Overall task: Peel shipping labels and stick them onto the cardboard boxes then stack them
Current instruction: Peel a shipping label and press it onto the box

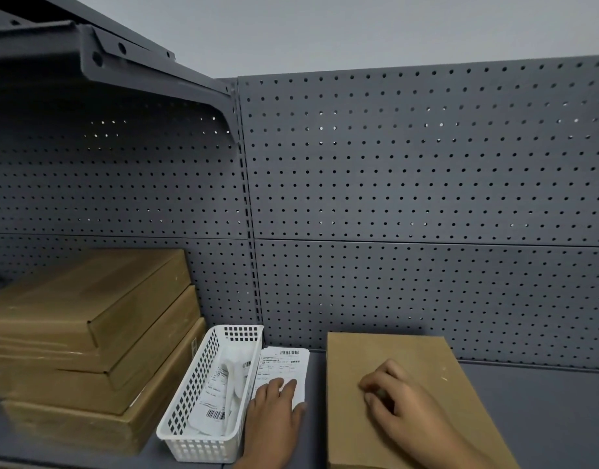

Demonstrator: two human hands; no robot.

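1. I am watching the left hand (274, 412) lying flat, fingers spread narrow, pressing on the white printed shipping-label sheets (284, 367) that sit on the grey metal shelf (535, 401) just beyond its fingertips. It is holding nothing yet; I judge it is pinning the pile so a top label can be lifted.

2. The right hand (398, 406) is resting on the flat brown cardboard box (386, 360), fingers curled loosely under. I cannot tell whether anything small sits beneath them. I am reading this as steadying the box so it does not slide when a label goes on.

3. That box is showing no label on the visible top, so the sticking step looks not yet done for it.

4. Just left of the left hand, touching the label pile, a white perforated plastic basket (190, 394) is holding loose white paper strips and barcode-printed slips (220, 394), probably peeled backings or spare labels; I cannot tell which.

5. Further left of both hands, a stack of brown cardboard boxes (88, 346) is standing three high against the grey pegboard wall (426, 198). I judge this is where the box under the right hand goes.
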